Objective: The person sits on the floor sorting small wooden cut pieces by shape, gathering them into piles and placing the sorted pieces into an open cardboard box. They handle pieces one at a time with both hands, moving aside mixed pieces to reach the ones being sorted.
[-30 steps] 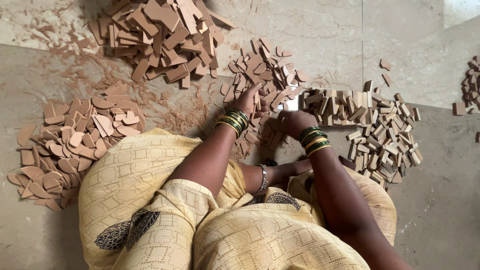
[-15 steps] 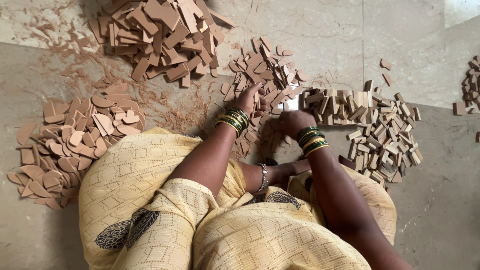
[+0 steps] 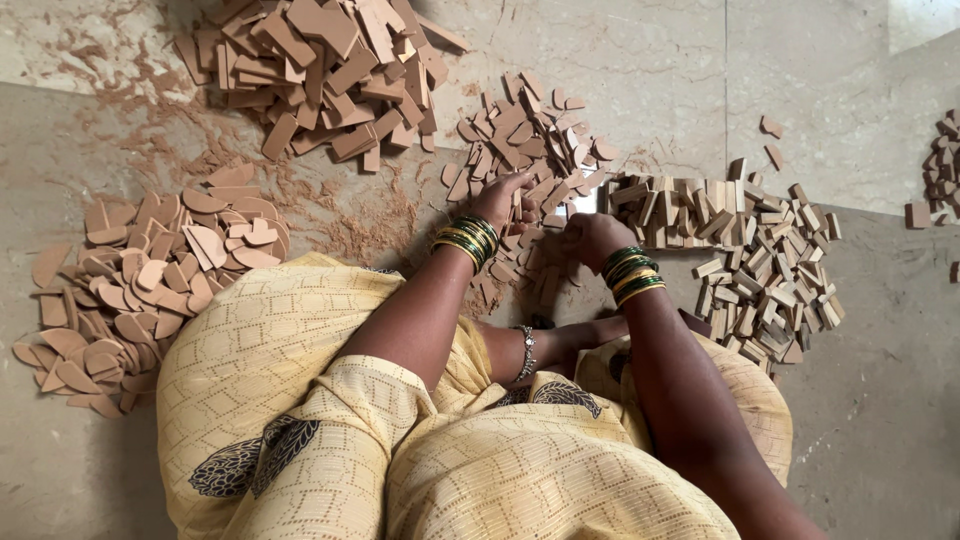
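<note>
Seated person on a stone floor (image 3: 640, 70), seen from above, surrounded by sorted heaps of flat brown pieces. Largest, well beyond the left hand (image 3: 503, 199), is a heap of long strips (image 3: 320, 70). To that hand's outer side lies a spread of rounded, half-moon offcuts (image 3: 150, 280). Just beyond and under both hands sits a pile of small mixed pieces (image 3: 530, 135), the one being worked. Beside the right hand (image 3: 592, 238), on its outer side, stand pale rectangular blocks (image 3: 740, 250). The left hand rests with fingers curled on the mixed pile; whether it grips a piece cannot be told. The right hand is closed into a fist just beside a small bright metal object (image 3: 584, 203), its contents hidden. Likely hazard: a brushing wrist could mix neighbouring heaps, since they lie close together.
</note>
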The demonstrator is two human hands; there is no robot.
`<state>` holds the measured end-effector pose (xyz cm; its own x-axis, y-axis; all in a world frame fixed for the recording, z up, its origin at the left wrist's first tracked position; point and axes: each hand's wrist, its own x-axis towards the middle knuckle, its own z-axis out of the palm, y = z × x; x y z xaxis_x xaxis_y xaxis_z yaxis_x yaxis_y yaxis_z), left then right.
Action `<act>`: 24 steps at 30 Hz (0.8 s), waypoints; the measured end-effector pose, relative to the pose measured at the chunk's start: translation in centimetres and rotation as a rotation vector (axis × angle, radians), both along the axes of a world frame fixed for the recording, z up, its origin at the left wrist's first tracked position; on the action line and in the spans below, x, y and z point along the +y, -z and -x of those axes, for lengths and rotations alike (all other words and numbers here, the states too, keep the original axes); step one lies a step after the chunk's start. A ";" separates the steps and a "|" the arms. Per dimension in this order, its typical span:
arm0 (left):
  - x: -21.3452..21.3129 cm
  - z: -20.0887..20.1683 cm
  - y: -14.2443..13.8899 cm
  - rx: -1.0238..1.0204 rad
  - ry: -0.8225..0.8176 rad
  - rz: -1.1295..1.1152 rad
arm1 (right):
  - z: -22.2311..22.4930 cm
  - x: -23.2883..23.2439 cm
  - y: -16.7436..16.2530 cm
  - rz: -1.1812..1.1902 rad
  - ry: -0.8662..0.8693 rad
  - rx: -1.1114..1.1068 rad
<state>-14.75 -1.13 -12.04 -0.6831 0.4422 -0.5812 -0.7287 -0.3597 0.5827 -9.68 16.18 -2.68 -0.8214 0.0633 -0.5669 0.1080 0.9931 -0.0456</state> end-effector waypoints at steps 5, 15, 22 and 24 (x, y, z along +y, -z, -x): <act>0.0 0.1 0.1 -0.004 -0.007 0.004 | -0.5 -1.5 1.0 -0.224 -0.200 0.027; -1.1 -1.0 -0.9 -0.152 0.100 -0.189 | -0.7 -1.0 -3.0 0.455 0.301 0.032; -0.8 -0.7 -0.6 -0.165 0.088 -0.383 | -1.1 -0.2 -0.7 -0.282 -0.031 -0.171; -0.7 -0.8 -0.7 -0.135 0.060 -0.332 | -1.4 -0.5 -0.1 -0.240 -0.012 -0.115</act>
